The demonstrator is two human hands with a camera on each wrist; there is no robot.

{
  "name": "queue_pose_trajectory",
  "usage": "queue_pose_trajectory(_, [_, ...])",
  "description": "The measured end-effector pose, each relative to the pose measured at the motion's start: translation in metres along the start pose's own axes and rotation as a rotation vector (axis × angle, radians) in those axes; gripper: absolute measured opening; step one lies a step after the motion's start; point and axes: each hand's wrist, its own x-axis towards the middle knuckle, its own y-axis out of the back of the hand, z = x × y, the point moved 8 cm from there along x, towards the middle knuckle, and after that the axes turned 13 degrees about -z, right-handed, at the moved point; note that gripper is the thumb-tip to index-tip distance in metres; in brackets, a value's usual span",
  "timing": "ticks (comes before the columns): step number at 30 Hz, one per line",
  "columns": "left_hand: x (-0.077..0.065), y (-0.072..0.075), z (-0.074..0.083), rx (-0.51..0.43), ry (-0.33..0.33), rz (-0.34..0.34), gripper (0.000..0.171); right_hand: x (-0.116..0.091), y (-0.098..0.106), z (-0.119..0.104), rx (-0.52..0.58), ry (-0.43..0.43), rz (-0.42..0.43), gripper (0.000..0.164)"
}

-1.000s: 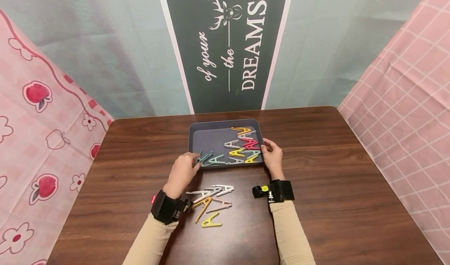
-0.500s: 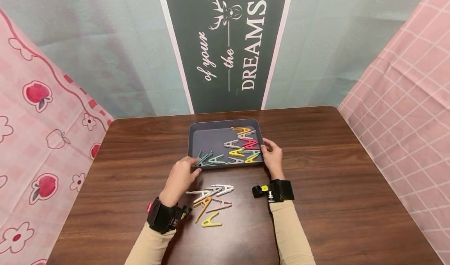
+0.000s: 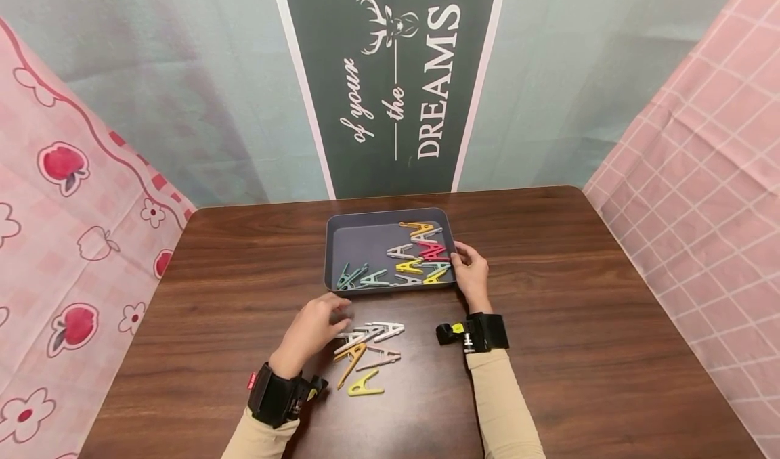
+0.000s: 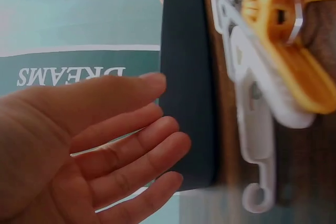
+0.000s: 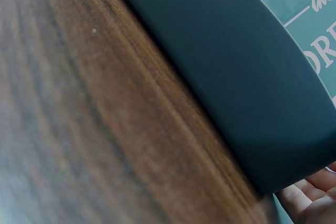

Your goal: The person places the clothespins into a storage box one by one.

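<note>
My left hand (image 3: 312, 327) hovers just in front of the tray, over the left end of a small pile of clothespins. Its fingers (image 4: 142, 156) are spread and loosely bent, with nothing between them. Nearest to it in the left wrist view are a white clothespin (image 4: 257, 124) and an orange clothespin (image 4: 299, 51). My right hand (image 3: 472, 276) holds the right side of the dark grey tray (image 3: 359, 242), thumb at the rim. In the right wrist view, only part of that hand (image 5: 310, 198) shows, beside the tray's corner. Several green clothespins (image 3: 352, 277) lie at the tray's front left.
More clothespins in yellow, red, white and orange, such as a red clothespin (image 3: 432, 251), fill the tray's right side. On the brown table (image 3: 548, 276), a yellow clothespin (image 3: 364, 384) and a pink clothespin (image 3: 379, 357) lie nearer me. Curtains (image 3: 536, 73) hang behind.
The left hand has let go of a green clothespin in the tray's front left corner and drawn back towards the loose pile. The right hand has stayed at the tray.
</note>
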Motion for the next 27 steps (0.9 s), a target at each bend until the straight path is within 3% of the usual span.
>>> queue_pose_trajectory(5, [-0.006, -0.010, -0.003, -0.013, -0.003, -0.060, 0.026, 0.000, -0.001, -0.001, 0.000, 0.016, 0.010, 0.030])
queue_pose_trajectory(12, [-0.012, -0.020, -0.003, -0.010, -0.073, -0.104, 0.025, -0.001, 0.000, 0.000, 0.001, 0.011, 0.007, 0.030])
queue_pose_trajectory(21, [-0.012, -0.024, -0.007, -0.030, -0.064, -0.106, 0.022, -0.001, 0.001, -0.001, 0.000, 0.020, 0.014, 0.030])
queue_pose_trajectory(27, [-0.012, -0.027, -0.012, -0.052, -0.024, -0.116, 0.019, -0.001, 0.000, -0.002, -0.004, 0.007, 0.003, 0.030])
